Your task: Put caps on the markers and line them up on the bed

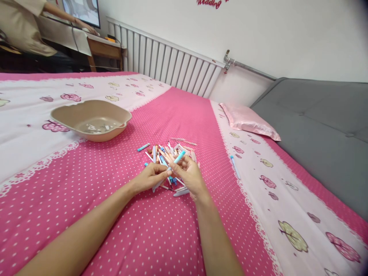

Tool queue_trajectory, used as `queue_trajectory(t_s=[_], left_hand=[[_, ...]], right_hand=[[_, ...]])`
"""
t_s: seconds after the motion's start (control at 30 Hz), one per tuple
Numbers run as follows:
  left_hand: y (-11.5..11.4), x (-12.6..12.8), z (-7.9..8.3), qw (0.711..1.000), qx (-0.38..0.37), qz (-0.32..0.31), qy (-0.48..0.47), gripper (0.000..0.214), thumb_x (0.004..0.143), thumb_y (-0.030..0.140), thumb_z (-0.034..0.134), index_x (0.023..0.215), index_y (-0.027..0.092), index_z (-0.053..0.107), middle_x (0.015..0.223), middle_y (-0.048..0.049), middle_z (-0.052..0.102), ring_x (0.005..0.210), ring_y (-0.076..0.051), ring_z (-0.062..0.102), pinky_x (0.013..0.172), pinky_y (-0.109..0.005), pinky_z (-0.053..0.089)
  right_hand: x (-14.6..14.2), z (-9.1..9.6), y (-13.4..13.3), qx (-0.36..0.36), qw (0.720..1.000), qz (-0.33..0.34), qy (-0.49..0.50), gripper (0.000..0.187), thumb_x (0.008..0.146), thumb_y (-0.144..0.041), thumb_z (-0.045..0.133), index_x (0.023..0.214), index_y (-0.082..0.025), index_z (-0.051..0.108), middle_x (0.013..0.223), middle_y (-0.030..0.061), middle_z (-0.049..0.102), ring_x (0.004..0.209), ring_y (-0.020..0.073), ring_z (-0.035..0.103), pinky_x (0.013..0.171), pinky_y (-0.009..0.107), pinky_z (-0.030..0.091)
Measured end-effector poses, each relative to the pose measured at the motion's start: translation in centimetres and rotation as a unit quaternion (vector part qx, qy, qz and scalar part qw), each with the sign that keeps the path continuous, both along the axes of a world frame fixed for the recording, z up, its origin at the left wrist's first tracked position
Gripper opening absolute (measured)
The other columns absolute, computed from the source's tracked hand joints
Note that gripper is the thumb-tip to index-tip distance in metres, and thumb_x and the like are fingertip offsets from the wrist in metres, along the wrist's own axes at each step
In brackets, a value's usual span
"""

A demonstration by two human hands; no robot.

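Observation:
Both my hands meet over a loose pile of pen parts (161, 159) on the pink dotted bedspread. A light-blue pen (180, 156) slants up to the right between them. My right hand (191, 174) has its thumb and fingers closed around the barrel. At the pen's lower end, my left hand (151, 177) pinches with thumb and forefinger. Thin white sticks, blue pieces, and brown and pink parts lie beneath and around the hands, which partly hide them. A short blue pen piece (143, 147) lies just left of the pile.
A beige basin (94, 134) holding small white and grey pieces stands to the left. Another blue pen (235, 167) lies to the right. Farther off are a pink pillow (248, 122), a grey headboard (319, 126) and a white radiator (169, 57). A person sits at a desk (103, 46), back left.

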State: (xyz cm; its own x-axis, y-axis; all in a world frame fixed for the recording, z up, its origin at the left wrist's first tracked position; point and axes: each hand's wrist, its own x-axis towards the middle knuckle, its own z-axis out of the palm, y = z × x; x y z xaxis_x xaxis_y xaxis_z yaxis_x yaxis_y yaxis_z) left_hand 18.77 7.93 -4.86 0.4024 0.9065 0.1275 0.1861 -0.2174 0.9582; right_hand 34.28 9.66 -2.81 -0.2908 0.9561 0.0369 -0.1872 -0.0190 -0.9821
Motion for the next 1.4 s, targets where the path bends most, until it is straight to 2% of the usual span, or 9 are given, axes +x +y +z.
queue_trajectory(t_s=[0.13,0.23,0.47,0.7,0.87,0.97,1.03,1.23,1.4], left_hand=[[-0.05,-0.07,0.08,0.999,-0.031,0.01,-0.02,0.051,0.078,0.06,0.049,0.062,0.012,0.055,0.045,0.0053,0.04,0.039,-0.005,0.034,0.038,-0.017,0.027],[-0.03,-0.08,0.05,0.999,-0.037,0.013,-0.023,0.051,0.078,0.059,0.049,0.063,0.011,0.056,0.046,0.0047,0.042,0.039,-0.005,0.036,0.039,-0.017,0.029],[0.07,-0.1,-0.14,0.999,-0.035,0.01,-0.026,0.051,0.078,0.06,0.05,0.065,0.011,0.057,0.045,0.0048,0.042,0.038,-0.006,0.037,0.037,-0.017,0.028],[0.04,-0.12,-0.1,0.999,-0.038,0.005,-0.028,0.05,0.078,0.059,0.051,0.062,0.012,0.055,0.044,0.0053,0.042,0.037,-0.005,0.036,0.037,-0.016,0.029],[0.07,-0.13,-0.08,0.999,-0.034,0.01,-0.028,0.053,0.076,0.062,0.05,0.059,0.012,0.053,0.044,0.0043,0.043,0.036,-0.005,0.038,0.037,-0.017,0.029],[0.05,-0.14,-0.05,0.999,-0.033,0.013,-0.027,0.052,0.076,0.061,0.051,0.068,0.01,0.059,0.044,0.0048,0.043,0.037,-0.006,0.037,0.037,-0.017,0.029],[0.0,-0.15,0.0,0.999,-0.034,0.012,-0.027,0.052,0.077,0.06,0.051,0.074,0.009,0.062,0.044,0.005,0.043,0.037,-0.006,0.037,0.036,-0.017,0.029],[-0.16,-0.11,0.11,0.999,-0.037,0.013,-0.027,0.052,0.076,0.061,0.051,0.067,0.01,0.058,0.045,0.0051,0.042,0.037,-0.006,0.037,0.036,-0.017,0.029],[-0.13,-0.04,0.15,0.999,-0.033,0.013,-0.025,0.052,0.077,0.061,0.05,0.059,0.012,0.052,0.044,0.005,0.041,0.037,-0.005,0.036,0.037,-0.017,0.027]], right_hand=[[0.36,0.56,-0.1,-0.001,0.999,0.036,0.033,0.046,0.067,-0.032,0.072,0.108,-0.021,0.054,0.099,0.0029,0.067,0.082,0.0125,0.063,0.068,0.022,0.05],[0.41,0.79,-0.13,-0.011,0.998,0.044,0.045,0.049,0.065,-0.03,0.073,0.11,-0.021,0.054,0.092,0.002,0.069,0.077,0.0129,0.063,0.067,0.023,0.049],[0.28,0.5,0.01,-0.032,0.999,0.01,0.032,0.051,0.057,-0.03,0.079,0.101,-0.018,0.058,0.076,-0.0015,0.068,0.067,0.0108,0.061,0.065,0.023,0.047],[0.11,0.04,0.16,-0.019,1.0,-0.006,0.017,0.05,0.056,-0.032,0.08,0.1,-0.017,0.058,0.07,-0.0032,0.063,0.063,0.0102,0.059,0.06,0.022,0.046],[0.25,0.44,-0.02,-0.014,0.999,0.014,0.043,0.054,0.059,-0.029,0.078,0.107,-0.021,0.057,0.093,0.0012,0.067,0.083,0.013,0.062,0.072,0.024,0.049],[0.44,0.78,-0.18,-0.018,0.997,0.044,0.054,0.056,0.062,-0.028,0.077,0.113,-0.023,0.054,0.099,0.0018,0.068,0.087,0.0139,0.063,0.074,0.025,0.049],[0.45,0.84,-0.23,-0.024,0.997,0.05,0.056,0.055,0.061,-0.028,0.077,0.112,-0.022,0.056,0.093,0.0011,0.069,0.081,0.0135,0.063,0.071,0.025,0.049],[0.07,0.42,-0.16,-0.043,0.998,0.012,0.045,0.05,0.059,-0.026,0.078,0.103,-0.019,0.058,0.077,-0.0018,0.066,0.067,0.0105,0.061,0.065,0.022,0.048],[0.01,0.14,0.06,-0.005,1.0,-0.014,0.027,0.042,0.059,-0.029,0.078,0.095,-0.019,0.059,0.077,-0.0018,0.063,0.072,0.0109,0.06,0.065,0.022,0.048]])
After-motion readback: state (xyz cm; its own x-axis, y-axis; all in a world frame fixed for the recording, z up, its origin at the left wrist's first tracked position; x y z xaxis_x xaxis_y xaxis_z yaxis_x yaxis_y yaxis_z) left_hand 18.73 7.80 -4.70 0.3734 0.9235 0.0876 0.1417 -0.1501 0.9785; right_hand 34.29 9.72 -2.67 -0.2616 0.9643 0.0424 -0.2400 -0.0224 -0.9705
